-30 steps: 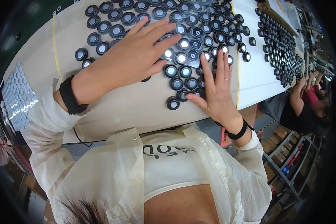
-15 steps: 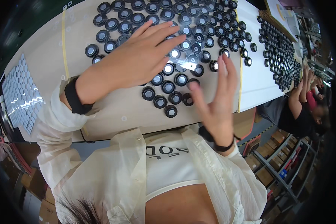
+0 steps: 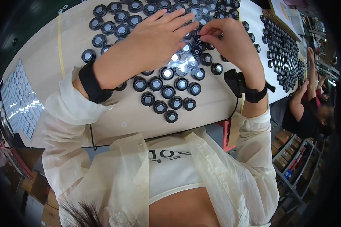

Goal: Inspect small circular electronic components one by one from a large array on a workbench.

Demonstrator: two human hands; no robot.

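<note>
My left hand (image 3: 153, 41) lies palm down with fingers spread over a clear plastic sheet (image 3: 183, 67) and the round black pieces around it. A few dark round stickers (image 3: 196, 51) with white marks show along the sheet's right side. Beside them my right hand (image 3: 233, 41) is closed in a pinch, thumb and forefinger at the sheet's edge. Whatever is between those fingertips is too small to make out. Many black pieces with pale grey round centres stand under and around both hands, among them a black piece (image 3: 168, 91) nearer me.
At the far left of the table lies a glossy sheet of pale round labels (image 3: 21, 100). Yellow tape (image 3: 60, 45) marks the tabletop. More black pieces (image 3: 282, 53) crowd a white surface on the right, where a co-worker's arm (image 3: 300, 100) reaches in. Metal shelving (image 3: 299, 159) stands behind.
My right hand has moved up and away from me, from open near the front edge to a pinch at the sheet. The left hand has shifted slightly right; several pieces have shifted.
</note>
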